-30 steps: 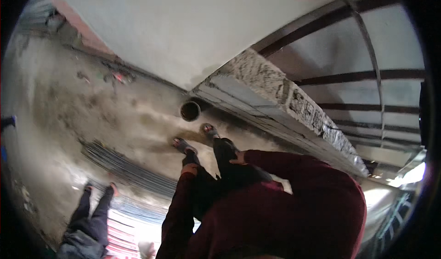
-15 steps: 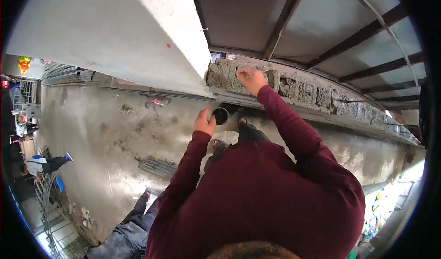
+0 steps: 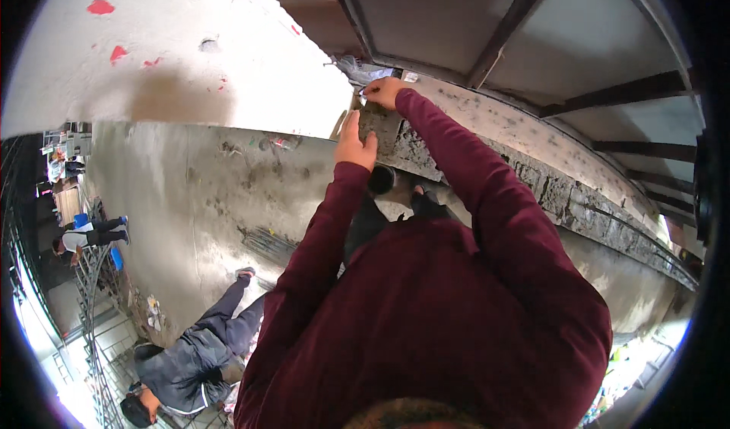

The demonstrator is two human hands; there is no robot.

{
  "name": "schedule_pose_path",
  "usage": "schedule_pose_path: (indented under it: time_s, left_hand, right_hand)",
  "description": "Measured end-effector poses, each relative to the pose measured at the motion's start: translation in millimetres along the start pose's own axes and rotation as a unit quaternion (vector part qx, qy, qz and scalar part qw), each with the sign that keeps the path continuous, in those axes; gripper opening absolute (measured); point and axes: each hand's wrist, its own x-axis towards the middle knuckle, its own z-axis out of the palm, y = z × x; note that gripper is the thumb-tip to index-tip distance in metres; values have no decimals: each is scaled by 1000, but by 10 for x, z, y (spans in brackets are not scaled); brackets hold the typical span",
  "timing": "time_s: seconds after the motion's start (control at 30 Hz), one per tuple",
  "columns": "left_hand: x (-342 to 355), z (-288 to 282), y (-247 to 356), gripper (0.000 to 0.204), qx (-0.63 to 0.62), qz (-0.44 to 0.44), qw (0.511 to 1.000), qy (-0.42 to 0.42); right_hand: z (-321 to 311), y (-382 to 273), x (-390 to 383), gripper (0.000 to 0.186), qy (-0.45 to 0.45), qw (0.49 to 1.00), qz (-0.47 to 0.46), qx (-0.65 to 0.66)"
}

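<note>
My right hand (image 3: 385, 93) reaches to the corner where the white wall (image 3: 182, 41) meets a rough block ledge (image 3: 555, 198). Its fingertips are pinched on something small that I cannot make out. Just below it, my left hand (image 3: 355, 145) reaches up beside the wall's corner, fingers stretched out and thumb apart, with nothing visible in it. A crumpled grey plastic piece (image 3: 355, 70) lies beyond the right hand. A dark bucket (image 3: 382, 178) stands on the floor under the ledge.
Framed panels (image 3: 563, 33) rise beyond the ledge. Thin rods (image 3: 266, 243) lie on the concrete floor (image 3: 167, 201). A person in dark clothes (image 3: 182, 368) is at lower left; another person (image 3: 95, 235) stands farther left by metal racks (image 3: 84, 284).
Both my hands have risen from my legs to the wall corner and ledge. In the last half second the left moved farther up and the right moved left toward the corner.
</note>
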Motion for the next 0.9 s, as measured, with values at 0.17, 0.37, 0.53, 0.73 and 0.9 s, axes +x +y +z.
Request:
schedule_pose_path:
  time_s: [0.17, 0.37, 0.53, 0.73, 0.9]
  left_hand:
    - [166, 149, -156, 55, -5, -18, 1000, 10]
    - [192, 186, -182, 52, -63, -58, 996, 22]
    - [192, 235, -292, 49, -44, -12, 998, 33]
    - [185, 186, -260, 47, -50, -22, 998, 21]
    - [200, 170, -230, 46, -55, -25, 998, 24]
  right_hand:
    - [19, 50, 132, 26, -50, 998, -10, 32]
    - [22, 27, 243, 25, -57, 994, -15, 94]
    - [-93, 7, 303, 26, -103, 989, 8, 109]
    - [-39, 151, 434, 30, -118, 987, -81, 69]
    - [-97, 23, 384, 34, -191, 979, -61, -16]
